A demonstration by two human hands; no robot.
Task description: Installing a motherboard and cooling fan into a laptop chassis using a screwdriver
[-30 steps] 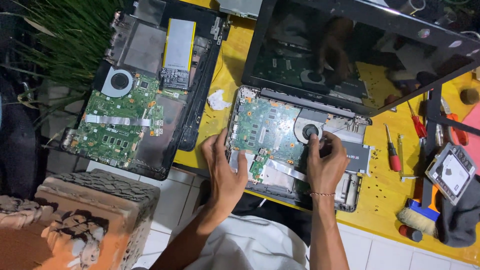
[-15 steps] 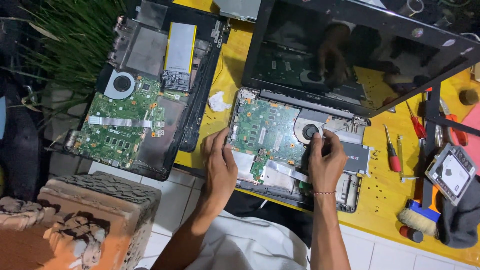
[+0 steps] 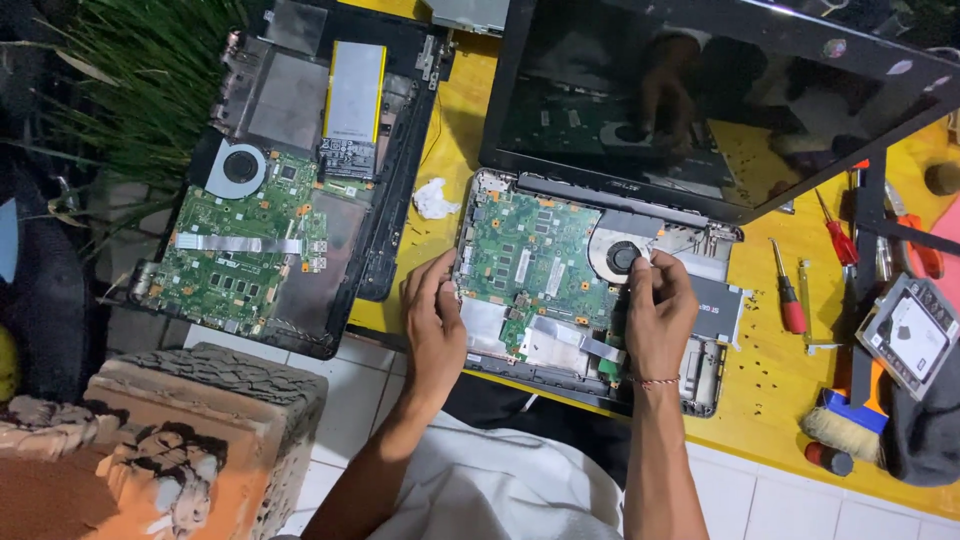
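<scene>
An opened laptop (image 3: 700,385) lies on the yellow table (image 3: 770,390), its green motherboard (image 3: 530,260) and round cooling fan (image 3: 618,255) exposed, its dark screen (image 3: 700,100) tilted up behind. My left hand (image 3: 435,320) rests on the left edge of the base, fingers curled against the board's left side. My right hand (image 3: 655,305) sits just right of the fan, fingertips pinched on something small at the fan's rim; I cannot tell what it is.
A second dismantled laptop (image 3: 280,190) with its own green board and fan lies to the left. A crumpled white tissue (image 3: 433,200) sits between them. Red screwdrivers (image 3: 788,290), a brush (image 3: 840,420), and a drive caddy (image 3: 915,335) lie at the right. A rough brick block (image 3: 170,430) stands lower left.
My left hand slid up and left to the base's left edge. My right hand stayed by the fan, shifting slightly right.
</scene>
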